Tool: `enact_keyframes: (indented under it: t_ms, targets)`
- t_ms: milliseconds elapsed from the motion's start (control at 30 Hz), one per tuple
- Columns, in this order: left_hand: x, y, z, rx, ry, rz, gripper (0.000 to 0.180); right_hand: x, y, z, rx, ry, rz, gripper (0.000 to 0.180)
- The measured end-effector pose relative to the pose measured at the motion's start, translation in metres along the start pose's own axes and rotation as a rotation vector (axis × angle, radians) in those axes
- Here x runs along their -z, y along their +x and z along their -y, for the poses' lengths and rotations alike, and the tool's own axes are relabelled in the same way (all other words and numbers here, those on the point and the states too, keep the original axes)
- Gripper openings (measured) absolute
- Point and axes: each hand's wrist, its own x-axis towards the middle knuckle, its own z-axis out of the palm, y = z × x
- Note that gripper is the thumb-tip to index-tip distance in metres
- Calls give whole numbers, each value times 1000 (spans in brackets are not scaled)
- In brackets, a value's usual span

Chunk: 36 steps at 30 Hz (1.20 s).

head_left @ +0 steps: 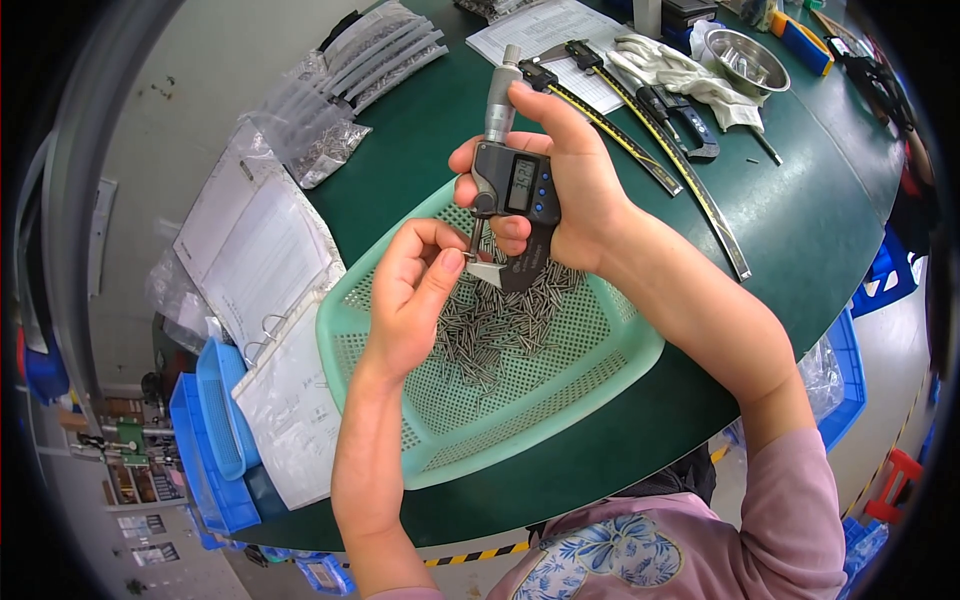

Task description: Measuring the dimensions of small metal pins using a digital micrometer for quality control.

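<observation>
My right hand [590, 190] grips a digital micrometer [518, 268], its fingers wrapped round the dark frame and its thumb against the silver thimble. The small screen faces up and is lit with digits. My left hand [405, 300] pinches a small metal pin [469, 257] between thumb and forefinger at the micrometer's jaws. Whether both jaws touch the pin, I cannot tell. Both hands are over a mint-green perforated basket [335, 365], where a heap of thin grey metal pins [500, 335] lies below the micrometer.
Two digital calipers [655, 120] lie at the far right, near white gloves [680, 75], another micrometer [690, 125] and a metal bowl [745, 60]. An open binder [265, 240] sits left of the basket, beside bagged parts [335, 150] and blue trays [220, 410].
</observation>
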Motion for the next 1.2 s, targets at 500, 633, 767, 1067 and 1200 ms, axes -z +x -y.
enact_keyframes:
  t_ms: [500,633,767,1067,1200]
  targets:
    - [5,3,1,39,-10,-52,10,2,2,-2,32,-8,31,59]
    - [5,3,9,-127,988,-147,14,2,1,-1,12,-1,-5,59]
    - [-12,1,20,-120,1050,58,17,1,1,0,8,19,-20,59]
    - [-17,4,23,-177,1165,178,20,3,2,-1,-7,20,-10,58]
    - [-16,3,17,-129,1055,108,16,2,1,-1,-13,35,-28,58]
